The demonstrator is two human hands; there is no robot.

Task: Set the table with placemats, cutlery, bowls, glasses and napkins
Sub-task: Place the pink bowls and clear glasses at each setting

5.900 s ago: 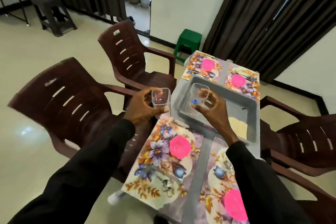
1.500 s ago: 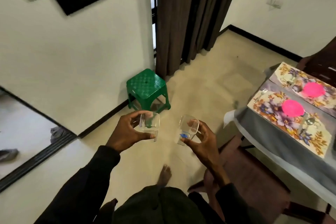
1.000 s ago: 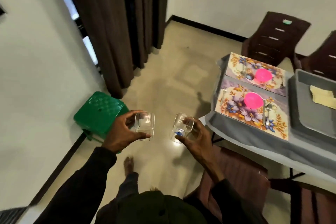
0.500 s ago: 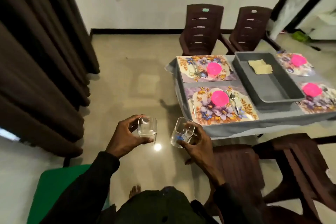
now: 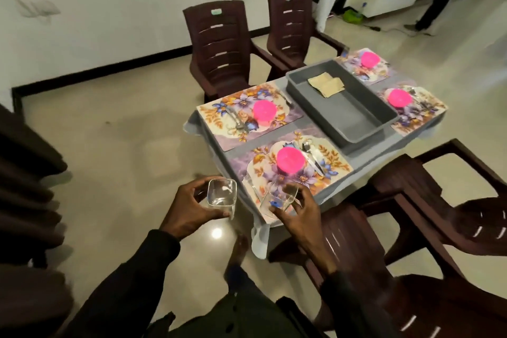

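**Glasses (image 5: 221,196) reach the near place setting**

One clear square-sided glass tumbler (image 5: 221,196) stands upright, mouth up, in the left hand (image 5: 189,208), fingers and thumb curled round it. A second blue-marked tumbler (image 5: 279,197) tilts, mouth toward the far right, pinched by the right hand (image 5: 299,214). The walk round has ended. The near floral placemat (image 5: 329,170) and its pink plastic bowl (image 5: 290,160) now lie just beyond, so setting down looks next.

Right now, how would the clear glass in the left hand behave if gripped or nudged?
Probably rigid and breakable: the glass looks clear and hard-walled. Its squarish rim suggests it won't roll. Smooth sides may slip, though the left hand wraps round it.
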